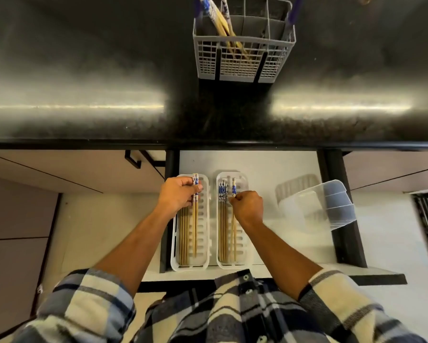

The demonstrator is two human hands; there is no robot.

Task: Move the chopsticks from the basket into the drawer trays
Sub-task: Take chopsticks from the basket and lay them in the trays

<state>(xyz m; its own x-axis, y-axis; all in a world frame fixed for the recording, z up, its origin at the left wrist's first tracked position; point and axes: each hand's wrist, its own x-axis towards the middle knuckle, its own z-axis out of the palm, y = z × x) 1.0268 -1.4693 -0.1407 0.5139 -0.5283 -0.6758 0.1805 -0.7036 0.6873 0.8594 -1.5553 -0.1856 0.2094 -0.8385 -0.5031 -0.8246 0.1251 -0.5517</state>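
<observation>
Two white slotted trays lie side by side in the open drawer (pixel 257 164). Over the left tray (pixel 204 219), my left hand (pixel 177 194) grips a wooden chopstick (pixel 195 226) by its blue-and-white patterned end; several more chopsticks lie under it along the tray's left side. My right hand (pixel 248 205) pinches one chopstick (pixel 234 231) in the right tray (pixel 244 233), next to several others (pixel 223 224) lying there. On the black counter stands a grey wire cutlery basket (pixel 242 63) with a few chopsticks (pixel 223 23) leaning in its left compartment.
A clear plastic container (pixel 329 206) lies tilted at the drawer's right side. The black counter edge (pixel 208 144) overhangs the drawer's back. A closed drawer with a black handle (pixel 133 159) sits to the left. My plaid shirt fills the bottom of the view.
</observation>
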